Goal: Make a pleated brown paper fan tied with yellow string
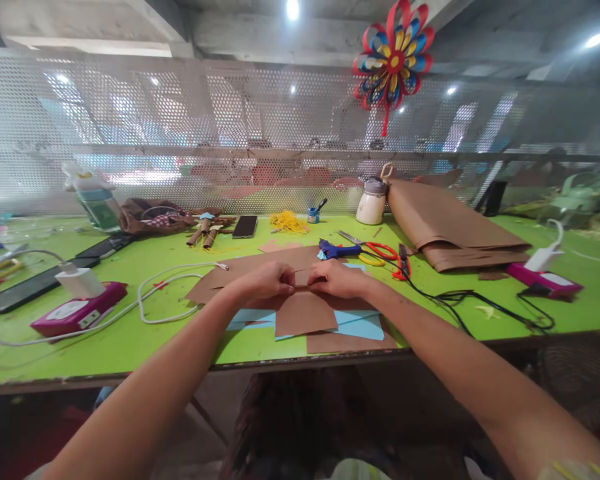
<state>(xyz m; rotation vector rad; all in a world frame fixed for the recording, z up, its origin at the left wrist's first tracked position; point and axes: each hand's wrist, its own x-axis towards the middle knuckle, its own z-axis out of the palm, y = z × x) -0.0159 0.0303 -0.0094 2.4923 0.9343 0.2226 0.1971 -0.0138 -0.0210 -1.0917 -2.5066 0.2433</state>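
Note:
A piece of brown paper [305, 316] lies before me, its far edge bent up into a narrow fold or roll. My left hand [273, 279] pinches that edge at its left part, and my right hand [337, 278] pinches it a little to the right. Both hands are closed, fingertips close together. Under the piece lie sheets of light blue paper [363, 325] and a larger brown sheet [220, 277]. Just beyond my right hand rests a blue glue gun [340, 250].
Scissors with orange handles [383, 251], pliers [405, 260] and a black cord [445, 300] lie to the right. Folded brown paper [455, 220] stands behind them. Purple power strips [77, 310] flank the work, with a white cable [145, 293] at left. A phone [245, 227] lies farther back.

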